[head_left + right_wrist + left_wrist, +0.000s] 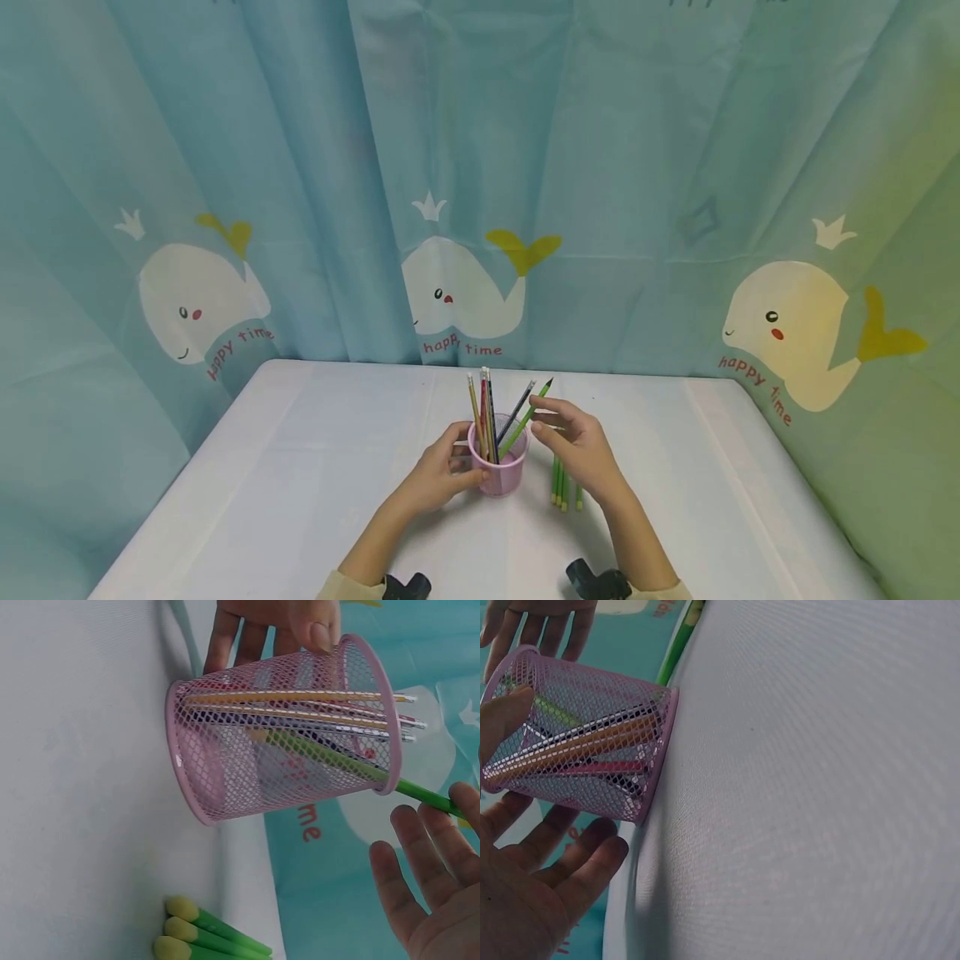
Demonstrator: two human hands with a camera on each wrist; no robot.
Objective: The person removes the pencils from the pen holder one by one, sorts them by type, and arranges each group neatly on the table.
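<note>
A pink mesh pencil cup [501,478] stands upright on the table, with several pencils leaning in it. My left hand [433,477] holds its left side, thumb at the front and fingers curving behind; the left wrist view shows the thumb [508,720] against the mesh. One green pencil [330,757] slants in the cup toward the right, its dark point up. My right hand [576,442] is beside that upper end, fingers loosely extended; a fingertip touches or nearly touches the pencil, and the thumb is apart from it.
Several green pencils [561,487] with yellowish ends lie on the white table [337,467] right of the cup, partly under my right hand. A blue-green curtain [630,208] printed with whales hangs behind the table's far edge.
</note>
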